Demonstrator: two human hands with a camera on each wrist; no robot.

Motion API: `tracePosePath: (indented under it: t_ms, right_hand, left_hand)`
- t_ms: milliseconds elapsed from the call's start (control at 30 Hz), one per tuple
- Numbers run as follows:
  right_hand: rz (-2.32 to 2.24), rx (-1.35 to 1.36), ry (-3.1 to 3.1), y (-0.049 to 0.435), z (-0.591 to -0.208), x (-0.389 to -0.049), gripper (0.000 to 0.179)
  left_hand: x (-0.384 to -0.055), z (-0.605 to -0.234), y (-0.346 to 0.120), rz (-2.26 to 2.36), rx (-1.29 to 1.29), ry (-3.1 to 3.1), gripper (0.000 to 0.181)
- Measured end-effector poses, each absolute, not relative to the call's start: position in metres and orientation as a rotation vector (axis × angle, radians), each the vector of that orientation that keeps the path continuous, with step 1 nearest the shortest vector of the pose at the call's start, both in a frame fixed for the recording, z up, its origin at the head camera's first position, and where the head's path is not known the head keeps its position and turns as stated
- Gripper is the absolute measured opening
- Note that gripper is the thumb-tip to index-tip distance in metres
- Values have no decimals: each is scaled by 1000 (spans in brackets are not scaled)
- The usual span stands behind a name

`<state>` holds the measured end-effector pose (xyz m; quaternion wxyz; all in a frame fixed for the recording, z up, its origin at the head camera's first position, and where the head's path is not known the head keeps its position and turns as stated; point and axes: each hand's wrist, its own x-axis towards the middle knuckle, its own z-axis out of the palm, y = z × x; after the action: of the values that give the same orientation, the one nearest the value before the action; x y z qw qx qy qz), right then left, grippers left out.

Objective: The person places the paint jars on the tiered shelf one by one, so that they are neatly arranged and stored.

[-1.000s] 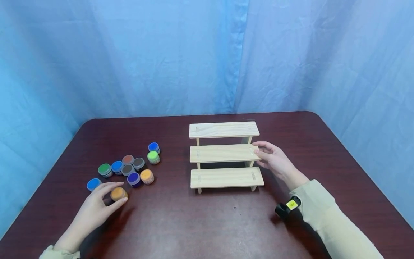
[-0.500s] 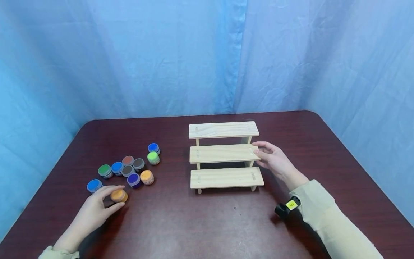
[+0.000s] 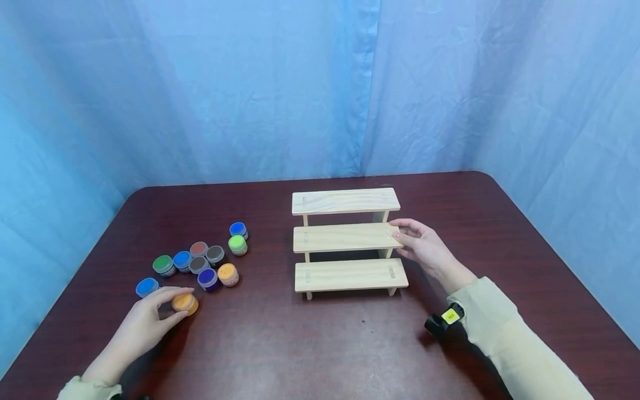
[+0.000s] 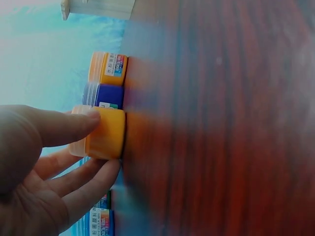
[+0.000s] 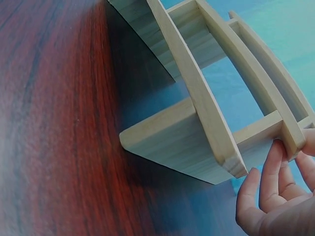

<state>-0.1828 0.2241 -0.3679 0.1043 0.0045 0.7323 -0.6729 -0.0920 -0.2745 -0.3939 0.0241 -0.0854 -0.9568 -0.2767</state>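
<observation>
On the left of the table, my left hand [image 3: 141, 322] pinches a yellow-orange paint jar [image 3: 185, 303] between thumb and fingers. The left wrist view has the thumb on the side of this jar [image 4: 108, 133], whose base is at the tabletop. At the right end of a three-tier wooden display shelf [image 3: 345, 238], my right hand [image 3: 425, 247] grips the middle board, thumb on top. From the right wrist camera, fingers [image 5: 272, 172] curl under that board's end.
Several more paint jars cluster beyond my left hand, among them a purple jar [image 3: 208, 279], a lighter orange jar [image 3: 228, 274], a light green jar [image 3: 238, 244] and a blue jar [image 3: 147, 286]. A blue curtain [image 3: 250, 89] hangs behind the dark red table [image 3: 310, 344].
My left thumb and fingers have closed in on the yellow-orange jar, which they stood around before. My right hand and the shelf stay put.
</observation>
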Motion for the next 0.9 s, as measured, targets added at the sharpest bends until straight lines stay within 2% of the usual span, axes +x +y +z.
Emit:
tracePosePath:
  t_ms: [500,700,900]
  right_hand:
    - [-1993,58,2108,223,-361,-183,28]
    - [-2034,61,2018,223,-357,-186,20]
    - [-2052,47,1976,224,-356,-188,25]
  left_hand:
    - [-95,-386,-277,-792,-336,-2997,39]
    - [-97,-381,-276,-780,-339,-2987,42]
    - [-100,-375,-270,-815,-352,-2953,45]
